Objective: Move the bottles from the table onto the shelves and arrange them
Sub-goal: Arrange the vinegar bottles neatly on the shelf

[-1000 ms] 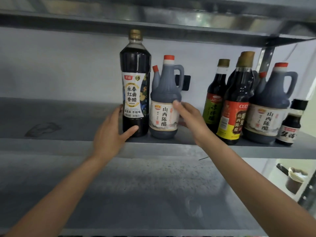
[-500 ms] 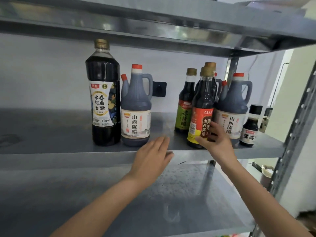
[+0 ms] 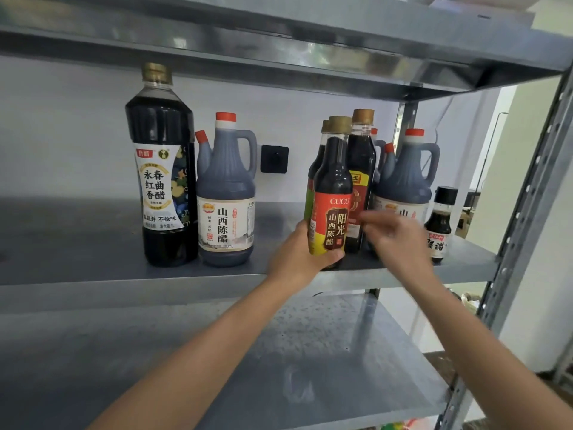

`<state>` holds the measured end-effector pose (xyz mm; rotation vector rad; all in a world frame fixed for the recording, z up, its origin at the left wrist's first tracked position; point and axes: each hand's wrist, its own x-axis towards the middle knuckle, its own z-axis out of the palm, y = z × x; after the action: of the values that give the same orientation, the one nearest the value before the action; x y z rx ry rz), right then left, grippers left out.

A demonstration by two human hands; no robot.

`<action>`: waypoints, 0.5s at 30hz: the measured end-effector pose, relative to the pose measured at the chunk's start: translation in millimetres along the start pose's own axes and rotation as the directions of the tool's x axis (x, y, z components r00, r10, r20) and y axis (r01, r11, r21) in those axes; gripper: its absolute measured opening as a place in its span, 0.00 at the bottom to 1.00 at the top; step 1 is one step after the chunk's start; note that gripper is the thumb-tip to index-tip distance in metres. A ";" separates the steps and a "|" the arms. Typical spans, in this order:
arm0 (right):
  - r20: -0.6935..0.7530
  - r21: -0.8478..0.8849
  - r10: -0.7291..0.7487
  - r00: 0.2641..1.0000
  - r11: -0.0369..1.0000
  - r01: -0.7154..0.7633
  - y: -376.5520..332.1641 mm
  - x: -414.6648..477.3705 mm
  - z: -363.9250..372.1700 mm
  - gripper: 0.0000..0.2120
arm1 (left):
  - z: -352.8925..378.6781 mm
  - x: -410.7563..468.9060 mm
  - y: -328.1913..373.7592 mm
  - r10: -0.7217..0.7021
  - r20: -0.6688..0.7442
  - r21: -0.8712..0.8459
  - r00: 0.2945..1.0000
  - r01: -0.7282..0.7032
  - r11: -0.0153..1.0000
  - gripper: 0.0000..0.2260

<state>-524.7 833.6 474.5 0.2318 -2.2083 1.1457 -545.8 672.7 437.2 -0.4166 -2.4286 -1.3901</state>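
Red-and-yellow label, "CUCU" in white, dark liquid, gold cap: the CUCU bottle is seen upright at the front edge of the middle shelf, at the front of the right-hand cluster. It is gripped low down by the left hand, thumb across the front under the label, fingers wrapped behind. The base is covered by that hand, so contact with the shelf cannot be confirmed.

The right hand is motion-blurred just right of the bottle. Its fingers point towards the red-labelled bottle behind, but whether anything is held cannot be told.

A green-labelled bottle is almost fully hidden behind the CUCU bottle. The label of the right jug is partly blocked by the right hand. The small bottle is partly covered at its lower left. Further left, well apart, the tall bottle and the left jug are seen side by side.
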 end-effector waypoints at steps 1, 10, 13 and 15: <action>-0.127 -0.048 -0.038 0.991 0.998 0.032 -1.2 9.2 -10.0 0.13 | 1.7 1.8 0.3 -0.035 -0.023 0.057 0.999 0.036 0.998 0.29; -0.197 -0.501 -0.162 0.967 0.864 0.043 -14.3 107.3 -52.1 0.29 | -2.2 -7.0 3.0 -0.126 -0.060 0.055 0.990 0.130 0.990 0.26; -0.162 -0.540 -0.118 0.980 0.842 0.012 -19.3 116.4 -47.8 0.28 | -9.6 -12.0 4.6 -0.145 -0.086 0.001 0.986 0.146 0.989 0.30; -0.195 -0.491 -0.123 0.973 0.871 0.012 -21.8 115.4 -47.1 0.28 | -12.9 -14.8 5.8 -0.133 -0.103 0.004 0.986 0.134 0.991 0.31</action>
<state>-584.7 872.0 579.1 -0.0341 -2.1841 0.5126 -528.4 663.0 441.9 -0.1774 -2.4181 -1.4141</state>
